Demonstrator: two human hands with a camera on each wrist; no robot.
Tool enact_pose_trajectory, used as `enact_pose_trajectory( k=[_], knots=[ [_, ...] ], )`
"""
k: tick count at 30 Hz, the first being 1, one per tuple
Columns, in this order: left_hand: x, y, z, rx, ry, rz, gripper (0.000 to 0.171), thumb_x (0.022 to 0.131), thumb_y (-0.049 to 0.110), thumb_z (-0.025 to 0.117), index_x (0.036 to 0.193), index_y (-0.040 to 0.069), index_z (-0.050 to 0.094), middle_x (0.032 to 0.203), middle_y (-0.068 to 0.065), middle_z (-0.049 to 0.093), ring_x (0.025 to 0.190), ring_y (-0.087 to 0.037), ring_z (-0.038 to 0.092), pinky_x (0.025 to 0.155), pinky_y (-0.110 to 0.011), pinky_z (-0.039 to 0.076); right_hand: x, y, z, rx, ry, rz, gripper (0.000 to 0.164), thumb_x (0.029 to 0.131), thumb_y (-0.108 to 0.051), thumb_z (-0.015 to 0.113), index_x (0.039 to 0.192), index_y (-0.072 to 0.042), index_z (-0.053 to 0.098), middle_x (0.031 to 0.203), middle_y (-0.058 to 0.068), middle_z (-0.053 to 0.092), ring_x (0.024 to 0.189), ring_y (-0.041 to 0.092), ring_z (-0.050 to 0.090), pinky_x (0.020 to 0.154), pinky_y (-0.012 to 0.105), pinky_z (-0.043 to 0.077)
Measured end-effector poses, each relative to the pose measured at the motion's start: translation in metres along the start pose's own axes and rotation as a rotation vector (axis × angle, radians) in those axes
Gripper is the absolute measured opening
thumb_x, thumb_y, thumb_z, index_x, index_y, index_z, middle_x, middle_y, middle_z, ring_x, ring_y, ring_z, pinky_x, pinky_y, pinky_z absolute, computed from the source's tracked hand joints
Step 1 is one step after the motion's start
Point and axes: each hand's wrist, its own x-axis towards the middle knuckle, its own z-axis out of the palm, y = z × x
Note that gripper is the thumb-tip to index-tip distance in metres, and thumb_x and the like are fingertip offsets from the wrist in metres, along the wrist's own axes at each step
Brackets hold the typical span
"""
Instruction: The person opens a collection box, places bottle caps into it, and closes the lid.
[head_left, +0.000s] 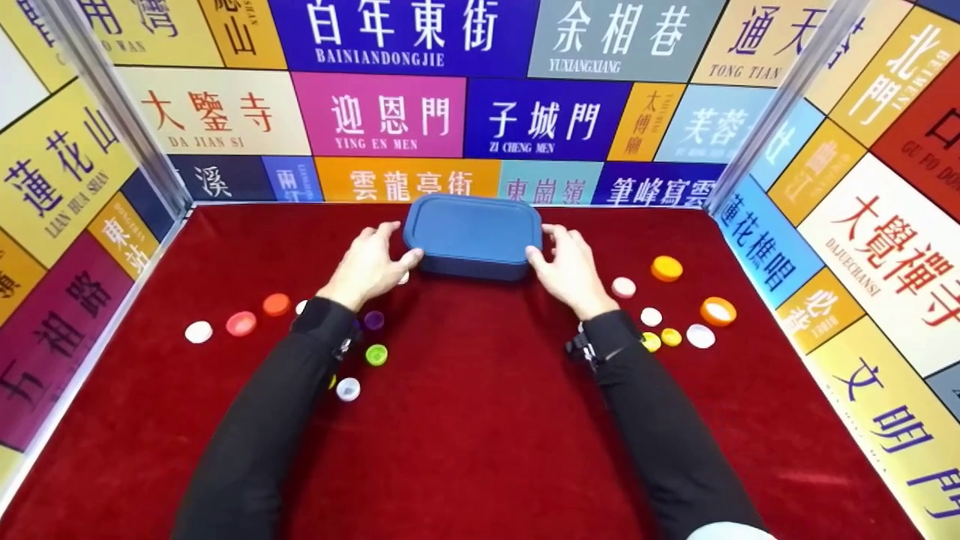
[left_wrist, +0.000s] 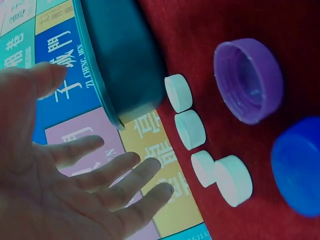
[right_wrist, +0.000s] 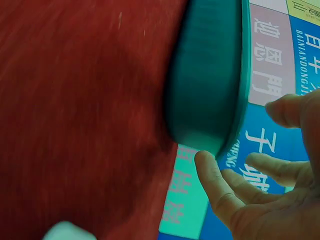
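Note:
A blue lidded box (head_left: 474, 229) sits at the back of the red cloth, near the wall; it looks teal in both wrist views. At its left end is my left hand (head_left: 371, 262), thumb near the front corner. The left wrist view shows this hand's fingers (left_wrist: 125, 162) spread, with a gap between them and the box. My right hand (head_left: 568, 266) is at the other end, its thumb overlapping the box's front corner in the head view. In the right wrist view its fingers (right_wrist: 220, 187) are loosely bent beside the box, curled round nothing; whether one touches is unclear.
Several bottle caps lie left, among them a red cap (head_left: 276, 304), a green cap (head_left: 376, 355) and a purple cap (left_wrist: 272, 85). On the right are more, including an orange cap (head_left: 667, 268) and a pink cap (head_left: 623, 287). Printed walls (head_left: 379, 112) enclose the cloth.

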Motion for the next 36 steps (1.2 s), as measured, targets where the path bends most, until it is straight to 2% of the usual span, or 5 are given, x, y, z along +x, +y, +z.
enact_pose_trajectory(
  k=[5,10,19,28,36],
  knots=[
    [0.014,-0.001,0.005,-0.054,0.046,-0.014,0.074,0.114,0.043,0.071,0.171,0.001,0.051,0.165,-0.03,0.063,0.153,-0.046,0.063,0.136,-0.057,0.049,0.007,-0.005,0.011,0.01,0.003,0.067,0.063,0.112,-0.029,0.072,0.164,0.004,0.058,0.147,0.034,0.07,0.137,0.047,0.066,0.124,0.056,0.053],
    [0.025,0.001,0.009,-0.115,0.087,-0.041,0.064,0.113,0.033,0.072,0.165,-0.002,0.058,0.148,-0.03,0.076,0.136,-0.044,0.075,0.124,-0.054,0.059,0.013,-0.008,0.014,0.033,0.005,0.124,0.062,0.11,-0.026,0.071,0.162,0.006,0.06,0.151,0.031,0.074,0.146,0.044,0.069,0.13,0.052,0.053],
    [0.039,0.004,0.012,-0.184,0.154,-0.059,0.043,0.11,0.02,0.077,0.144,-0.006,0.076,0.129,-0.025,0.086,0.118,-0.039,0.085,0.111,-0.049,0.067,0.024,-0.008,0.008,0.276,0.002,0.263,0.057,0.106,-0.011,0.072,0.158,0.01,0.062,0.145,0.031,0.077,0.115,0.041,0.087,0.093,0.044,0.075],
    [0.038,0.0,0.008,-0.278,0.112,-0.146,0.041,0.109,0.022,0.082,0.142,-0.003,0.079,0.117,-0.021,0.089,0.104,-0.031,0.089,0.082,-0.026,0.065,0.026,-0.008,0.011,0.436,-0.023,0.354,0.058,0.106,-0.005,0.077,0.161,0.009,0.062,0.149,0.032,0.072,0.092,0.018,0.083,0.105,0.05,0.071],
    [0.031,0.0,0.008,-0.251,0.097,-0.139,0.044,0.109,0.026,0.081,0.143,-0.003,0.079,0.122,-0.022,0.088,0.11,-0.033,0.087,0.101,-0.04,0.066,0.023,-0.004,0.007,0.435,-0.017,0.337,0.056,0.106,-0.004,0.077,0.159,0.009,0.063,0.147,0.03,0.072,0.084,0.011,0.079,0.104,0.05,0.071]
  ],
)
